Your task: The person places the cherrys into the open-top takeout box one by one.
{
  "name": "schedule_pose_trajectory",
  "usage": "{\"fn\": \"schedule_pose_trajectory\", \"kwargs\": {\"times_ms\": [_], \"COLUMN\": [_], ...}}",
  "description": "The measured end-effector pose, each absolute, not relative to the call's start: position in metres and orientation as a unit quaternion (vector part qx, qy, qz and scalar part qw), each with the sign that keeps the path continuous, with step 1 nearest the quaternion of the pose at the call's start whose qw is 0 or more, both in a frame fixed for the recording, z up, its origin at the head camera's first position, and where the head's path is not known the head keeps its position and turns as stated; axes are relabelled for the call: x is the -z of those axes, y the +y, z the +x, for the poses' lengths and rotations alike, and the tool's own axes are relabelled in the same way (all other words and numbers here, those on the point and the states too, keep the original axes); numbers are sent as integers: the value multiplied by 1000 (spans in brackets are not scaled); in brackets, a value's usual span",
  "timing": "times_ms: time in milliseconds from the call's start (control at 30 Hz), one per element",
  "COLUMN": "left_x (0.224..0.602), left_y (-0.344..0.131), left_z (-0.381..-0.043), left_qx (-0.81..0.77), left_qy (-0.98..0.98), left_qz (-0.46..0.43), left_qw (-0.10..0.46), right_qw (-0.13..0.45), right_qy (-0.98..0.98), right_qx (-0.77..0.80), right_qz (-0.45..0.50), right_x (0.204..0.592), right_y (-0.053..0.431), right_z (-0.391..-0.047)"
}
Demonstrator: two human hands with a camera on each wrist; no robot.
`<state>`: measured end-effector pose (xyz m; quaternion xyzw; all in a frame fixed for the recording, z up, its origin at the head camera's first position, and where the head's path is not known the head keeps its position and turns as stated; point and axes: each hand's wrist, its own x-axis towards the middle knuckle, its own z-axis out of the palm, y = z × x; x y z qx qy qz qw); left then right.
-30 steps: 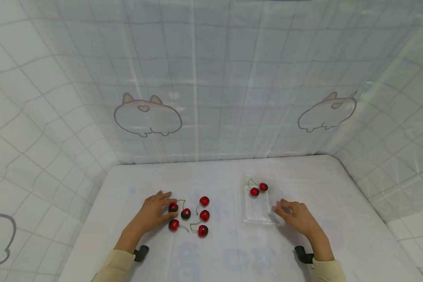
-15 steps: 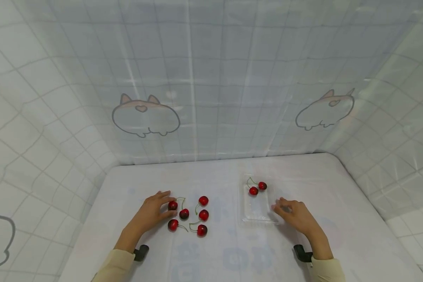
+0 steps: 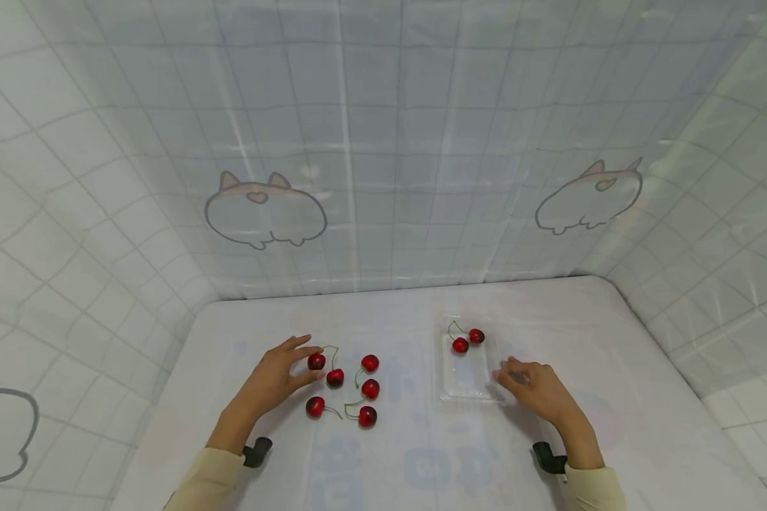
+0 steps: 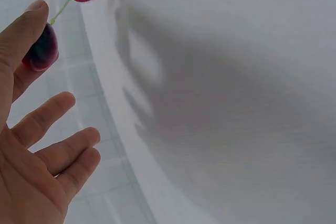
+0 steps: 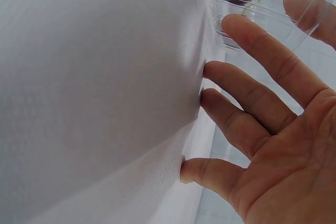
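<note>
My left hand [image 3: 275, 372] pinches a dark red cherry [image 4: 42, 51] between thumb and index finger, while its other fingers spread apart. A green stem runs from that cherry to a second cherry [image 3: 335, 377] hanging just beside it. Below the hand lies a cherry [image 3: 315, 407] with its stem pointing right. At the right, my right hand [image 3: 537, 390] holds the near right rim of a clear plastic tray [image 3: 444, 394] with thumb and index finger, its other fingertips on the cloth. Two stem-joined cherries [image 3: 460, 345] sit in the tray's far part.
To the right of the left hand, a column of cherries [image 3: 370, 389] with green stems lies on the white cloth-covered table [image 3: 409, 433]. Grid-patterned curtains [image 3: 383, 177] with cartoon animal drawings close off the back and sides.
The left hand has risen slightly, taking the pinched cherry and its joined partner a little away from the body. The right hand and the tray have stayed in place.
</note>
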<state>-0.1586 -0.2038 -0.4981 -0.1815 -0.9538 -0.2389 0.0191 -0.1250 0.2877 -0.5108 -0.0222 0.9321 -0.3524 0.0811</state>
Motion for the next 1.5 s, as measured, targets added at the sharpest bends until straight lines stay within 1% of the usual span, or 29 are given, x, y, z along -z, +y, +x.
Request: {"fn": "schedule_pose_trajectory", "kwargs": {"times_ms": [300,567,967,1100,1267,1500], "left_x": [482,469,446,441,444,451], "left_y": [-189,-159,-88,-61,-31,2], "left_z": [-162,-170,-188,-191,-193,-194], "left_qx": [247,254,258,254,264,267], "left_qy": [-950,-939,-916,-912,-901,-889], "left_qz": [-189,-230,-306,-323,-345,-371], "left_qw": [21,30,12,-2,-20,-24], "right_qw": [78,74,79,78,76,73], "right_qy": [932,933,933,933,932,936], "right_qx": [353,353,351,351,353,342], "right_qz": [-26,-23,-21,-20,-20,-23], "right_x": [513,512,506,507,510,510], "right_y": [289,289,287,287,288,288], "right_z": [-126,-126,-124,-124,-125,-126]}}
